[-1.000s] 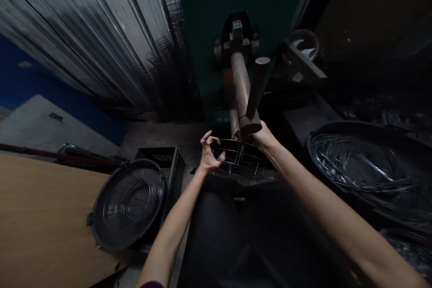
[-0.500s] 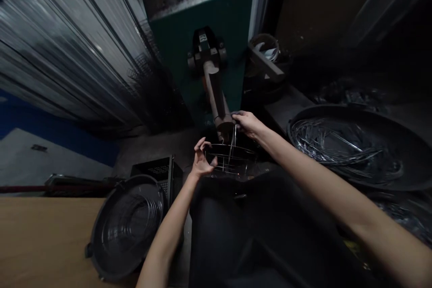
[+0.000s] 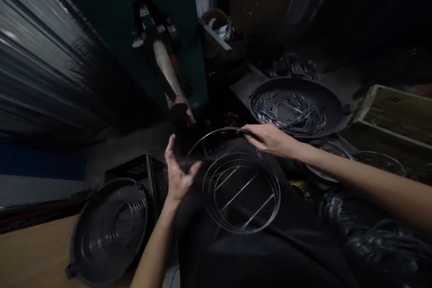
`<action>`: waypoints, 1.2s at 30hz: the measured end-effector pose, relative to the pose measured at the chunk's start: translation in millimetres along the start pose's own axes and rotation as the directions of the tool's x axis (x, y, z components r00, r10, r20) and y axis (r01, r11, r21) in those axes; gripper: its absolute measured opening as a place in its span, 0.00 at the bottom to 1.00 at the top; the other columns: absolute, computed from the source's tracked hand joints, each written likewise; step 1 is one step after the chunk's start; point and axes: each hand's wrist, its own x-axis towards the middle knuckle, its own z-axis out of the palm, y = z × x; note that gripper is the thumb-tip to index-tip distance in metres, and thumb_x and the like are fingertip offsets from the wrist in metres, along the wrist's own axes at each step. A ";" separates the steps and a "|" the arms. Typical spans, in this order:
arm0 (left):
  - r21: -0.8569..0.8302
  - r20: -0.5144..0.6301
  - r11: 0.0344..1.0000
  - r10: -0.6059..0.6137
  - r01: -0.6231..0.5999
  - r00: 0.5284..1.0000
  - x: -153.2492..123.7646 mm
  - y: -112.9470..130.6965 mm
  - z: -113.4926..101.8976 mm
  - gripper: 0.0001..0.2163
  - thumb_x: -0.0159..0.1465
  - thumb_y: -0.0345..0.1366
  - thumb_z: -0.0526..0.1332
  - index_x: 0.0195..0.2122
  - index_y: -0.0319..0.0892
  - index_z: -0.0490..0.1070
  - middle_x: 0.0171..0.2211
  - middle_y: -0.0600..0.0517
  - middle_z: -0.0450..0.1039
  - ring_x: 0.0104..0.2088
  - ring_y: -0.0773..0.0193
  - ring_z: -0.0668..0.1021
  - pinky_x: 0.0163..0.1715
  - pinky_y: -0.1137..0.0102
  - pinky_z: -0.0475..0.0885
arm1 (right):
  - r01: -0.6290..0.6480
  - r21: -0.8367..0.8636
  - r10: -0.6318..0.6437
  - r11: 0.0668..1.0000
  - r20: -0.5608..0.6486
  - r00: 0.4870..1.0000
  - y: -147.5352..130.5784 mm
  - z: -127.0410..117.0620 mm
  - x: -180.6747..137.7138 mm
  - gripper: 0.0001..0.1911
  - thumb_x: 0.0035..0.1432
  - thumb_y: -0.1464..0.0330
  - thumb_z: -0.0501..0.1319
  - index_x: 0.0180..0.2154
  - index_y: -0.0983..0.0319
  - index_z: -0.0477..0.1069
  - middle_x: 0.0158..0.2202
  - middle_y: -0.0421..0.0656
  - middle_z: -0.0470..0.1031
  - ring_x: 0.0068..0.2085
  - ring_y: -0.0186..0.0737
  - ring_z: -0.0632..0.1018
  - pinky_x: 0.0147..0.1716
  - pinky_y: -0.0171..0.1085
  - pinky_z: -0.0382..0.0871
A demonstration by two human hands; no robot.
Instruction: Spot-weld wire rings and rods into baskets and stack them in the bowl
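My right hand (image 3: 270,139) pinches the far edge of a thin wire ring (image 3: 216,131) between thumb and fingers. Below that ring, over my dark-clothed lap, is a round wire frame (image 3: 239,193) of several hoops with straight bars across its bottom. Whether ring and frame are one joined piece, I cannot tell. At the ring's left side my left hand (image 3: 178,177) is open, thumb and fingers apart, with nothing in it. Beyond the hands, a thick metal arm (image 3: 168,72) slants down from a green machine (image 3: 189,45).
A wide dark pan (image 3: 329,103) of wire rings stands at the back right. Lower right are more wire pieces (image 3: 381,234). On the left, a round black basin (image 3: 76,238) holds wire hoops beside a black crate (image 3: 126,168). A cardboard box (image 3: 401,112) sits far right.
My right hand has come away from the machine arm's tip, and the wire frame now shows over my lap. My left hand has opened wider. The view has swung to the right.
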 end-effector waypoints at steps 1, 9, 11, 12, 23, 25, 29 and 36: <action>-0.105 0.050 0.982 -0.152 0.156 0.987 0.3 -0.3 -1.6 0.29 0.60 0.46 0.62 0.61 0.48 0.57 0.50 0.45 0.70 0.46 0.57 0.75 0.43 0.63 0.72 | 0.010 0.073 -0.009 0.997 -0.019 1.000 3.4 5.2 5.4 0.10 0.58 0.71 0.56 0.41 0.60 0.73 0.37 0.45 0.76 0.39 0.43 0.77 0.42 0.37 0.66; -0.572 0.509 0.399 -0.512 0.716 0.692 -32.7 39.3 69.2 0.25 0.62 0.54 0.55 0.53 0.41 0.65 0.16 0.59 0.63 0.11 0.77 0.57 0.11 0.80 0.50 | -0.053 0.227 0.023 0.972 0.132 0.991 39.0 111.7 84.9 0.08 0.55 0.73 0.62 0.37 0.59 0.78 0.38 0.43 0.78 0.40 0.41 0.78 0.44 0.36 0.68; -0.598 0.454 0.359 -0.585 0.717 0.672 -30.4 35.7 85.1 0.28 0.63 0.56 0.52 0.56 0.42 0.63 0.17 0.59 0.65 0.11 0.77 0.59 0.11 0.79 0.51 | -0.042 0.198 0.001 0.979 0.201 0.980 42.2 128.3 94.4 0.10 0.54 0.73 0.62 0.38 0.59 0.78 0.38 0.43 0.79 0.39 0.42 0.78 0.43 0.36 0.68; -0.601 0.433 0.354 -0.609 0.717 0.665 -28.2 31.7 87.8 0.28 0.63 0.57 0.51 0.57 0.42 0.62 0.18 0.58 0.66 0.12 0.76 0.60 0.12 0.79 0.53 | -0.042 0.189 -0.001 0.981 0.224 0.975 44.2 132.3 96.3 0.11 0.54 0.74 0.62 0.39 0.59 0.78 0.38 0.43 0.79 0.39 0.42 0.78 0.42 0.36 0.68; -0.219 0.709 0.593 -0.449 0.775 0.544 -41.3 16.4 54.9 0.21 0.66 0.49 0.52 0.50 0.41 0.73 0.42 0.46 0.78 0.40 0.61 0.76 0.45 0.64 0.69 | -0.120 0.234 0.057 0.965 0.259 0.964 63.7 132.0 103.8 0.13 0.55 0.76 0.61 0.39 0.55 0.79 0.37 0.38 0.79 0.39 0.39 0.77 0.46 0.38 0.66; -0.181 0.738 0.632 -0.419 0.753 0.529 -42.2 16.4 56.0 0.20 0.66 0.49 0.51 0.49 0.43 0.74 0.42 0.47 0.78 0.43 0.59 0.76 0.47 0.63 0.68 | -0.150 0.206 0.088 0.967 0.284 0.955 63.5 132.1 108.3 0.12 0.55 0.75 0.62 0.39 0.56 0.79 0.35 0.38 0.79 0.38 0.39 0.77 0.45 0.38 0.66; -0.281 0.620 0.578 -0.500 0.766 0.605 -24.5 2.4 50.6 0.21 0.65 0.51 0.53 0.46 0.41 0.76 0.36 0.48 0.76 0.31 0.68 0.75 0.32 0.72 0.70 | -0.180 0.172 0.153 0.969 0.161 0.975 59.2 114.5 84.5 0.18 0.51 0.73 0.67 0.45 0.57 0.76 0.37 0.42 0.78 0.41 0.44 0.76 0.46 0.41 0.66; -0.336 0.657 0.500 -0.483 0.798 0.579 11.9 -14.1 47.2 0.22 0.63 0.50 0.57 0.46 0.36 0.74 0.29 0.52 0.71 0.18 0.75 0.71 0.15 0.78 0.59 | -0.358 0.528 0.112 0.770 0.441 0.891 -15.7 84.8 -5.2 0.10 0.54 0.63 0.63 0.37 0.61 0.77 0.31 0.43 0.76 0.32 0.40 0.75 0.32 0.36 0.69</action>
